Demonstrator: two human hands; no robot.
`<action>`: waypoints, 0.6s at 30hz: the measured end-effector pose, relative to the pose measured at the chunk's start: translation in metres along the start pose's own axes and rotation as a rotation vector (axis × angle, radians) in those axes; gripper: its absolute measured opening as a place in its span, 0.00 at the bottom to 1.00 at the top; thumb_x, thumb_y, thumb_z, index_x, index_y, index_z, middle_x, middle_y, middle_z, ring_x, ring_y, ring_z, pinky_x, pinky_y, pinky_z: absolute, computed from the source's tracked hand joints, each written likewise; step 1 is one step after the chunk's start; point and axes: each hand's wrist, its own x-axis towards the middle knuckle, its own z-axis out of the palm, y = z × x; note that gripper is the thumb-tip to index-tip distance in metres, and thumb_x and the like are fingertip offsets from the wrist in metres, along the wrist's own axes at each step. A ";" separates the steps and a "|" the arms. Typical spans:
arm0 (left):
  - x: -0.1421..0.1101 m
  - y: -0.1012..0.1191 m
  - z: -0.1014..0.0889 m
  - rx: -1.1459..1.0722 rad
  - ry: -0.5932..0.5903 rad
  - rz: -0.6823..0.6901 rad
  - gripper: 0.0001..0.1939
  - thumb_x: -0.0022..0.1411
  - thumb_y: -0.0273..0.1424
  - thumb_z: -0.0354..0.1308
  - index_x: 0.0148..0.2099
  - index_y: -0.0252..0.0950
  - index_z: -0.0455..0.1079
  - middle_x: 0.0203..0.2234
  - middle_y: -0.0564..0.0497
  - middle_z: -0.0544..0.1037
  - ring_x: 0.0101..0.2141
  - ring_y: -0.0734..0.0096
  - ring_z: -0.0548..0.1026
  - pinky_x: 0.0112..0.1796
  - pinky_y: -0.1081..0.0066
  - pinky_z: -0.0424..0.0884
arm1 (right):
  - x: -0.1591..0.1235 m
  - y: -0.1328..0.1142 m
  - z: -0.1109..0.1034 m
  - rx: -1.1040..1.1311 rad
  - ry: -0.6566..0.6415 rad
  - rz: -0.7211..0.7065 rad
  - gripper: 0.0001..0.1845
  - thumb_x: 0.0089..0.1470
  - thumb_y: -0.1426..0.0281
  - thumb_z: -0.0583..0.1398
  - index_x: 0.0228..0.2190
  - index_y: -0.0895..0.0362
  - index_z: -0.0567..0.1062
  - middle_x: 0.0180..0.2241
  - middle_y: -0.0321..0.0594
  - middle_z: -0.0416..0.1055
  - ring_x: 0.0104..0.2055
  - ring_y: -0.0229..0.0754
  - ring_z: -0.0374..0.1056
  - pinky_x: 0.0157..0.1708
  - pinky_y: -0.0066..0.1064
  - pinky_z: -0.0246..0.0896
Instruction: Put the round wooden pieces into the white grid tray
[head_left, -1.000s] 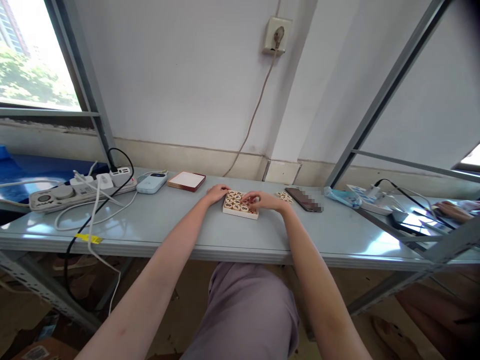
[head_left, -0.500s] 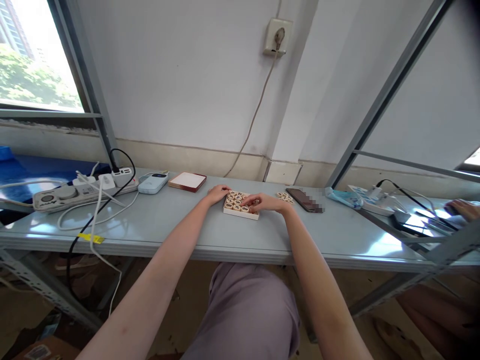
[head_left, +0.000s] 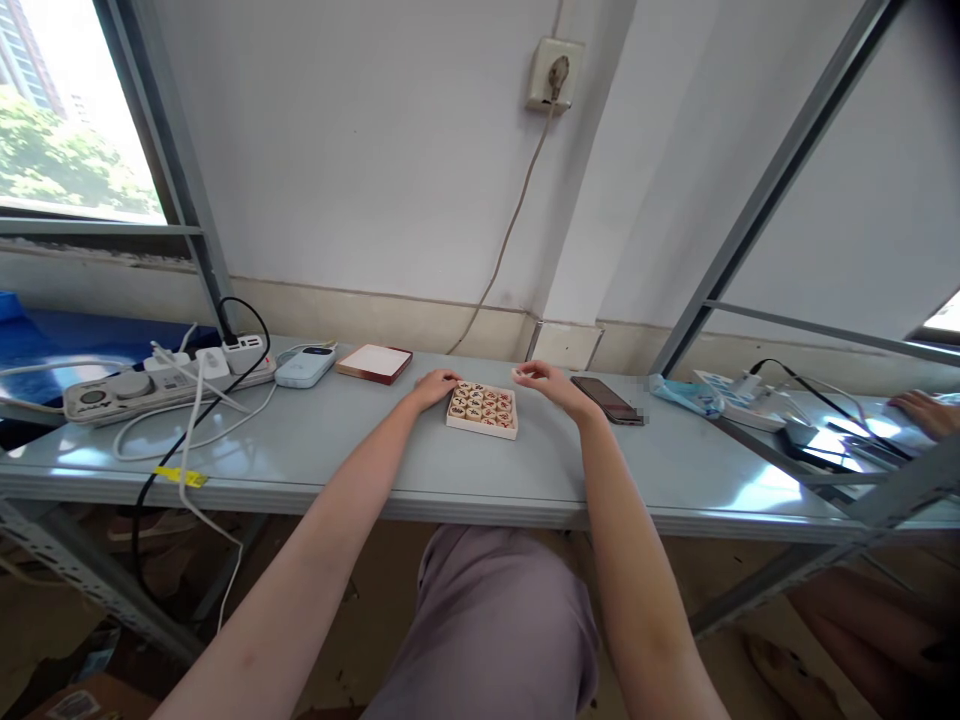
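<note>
A shallow cream box (head_left: 481, 430) stands on the grey table, packed with rows of round Chinese chess pieces (head_left: 480, 403) marked in black and red characters. My left hand (head_left: 437, 386) keeps its fingers closed at the box's far left corner, steadying it. Just right of the box and above the table, my right hand (head_left: 551, 383) pinches a small pale Chinese chess piece (head_left: 517, 374) between thumb and fingertips. Its face cannot be made out. The table behind that hand is partly hidden.
A dark phone (head_left: 607, 400) lies right of my right hand. To the left are a box lid (head_left: 374, 363), a light blue device (head_left: 305, 367) and a power strip (head_left: 135, 390) with cables. A blue plastic packet (head_left: 688, 396) lies at right; another person's hand (head_left: 924, 412) is beyond.
My right hand has left the box, moving right and away from me, and now pinches a piece. The red pieces in the box are uncovered. My left hand stays put.
</note>
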 end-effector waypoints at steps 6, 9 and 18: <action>0.003 -0.003 0.001 0.014 -0.001 0.004 0.17 0.54 0.36 0.49 0.43 0.37 0.73 0.44 0.49 0.75 0.46 0.64 0.70 0.49 0.68 0.62 | 0.005 0.033 -0.001 -0.526 -0.080 0.285 0.21 0.47 0.58 0.58 0.41 0.57 0.71 0.43 0.48 0.70 0.44 0.49 0.64 0.42 0.37 0.56; 0.005 -0.005 0.002 0.005 -0.002 0.001 0.17 0.54 0.35 0.49 0.43 0.37 0.73 0.44 0.49 0.75 0.46 0.65 0.70 0.49 0.69 0.62 | 0.007 0.035 0.005 -0.511 -0.190 0.247 0.23 0.51 0.58 0.55 0.47 0.56 0.67 0.42 0.47 0.70 0.42 0.46 0.66 0.40 0.34 0.57; 0.000 0.001 0.000 -0.001 0.000 -0.014 0.17 0.55 0.35 0.49 0.43 0.37 0.73 0.43 0.49 0.76 0.46 0.65 0.70 0.50 0.68 0.61 | 0.004 0.039 -0.003 -0.700 0.012 0.352 0.14 0.49 0.72 0.55 0.38 0.53 0.75 0.41 0.46 0.72 0.45 0.48 0.66 0.41 0.35 0.57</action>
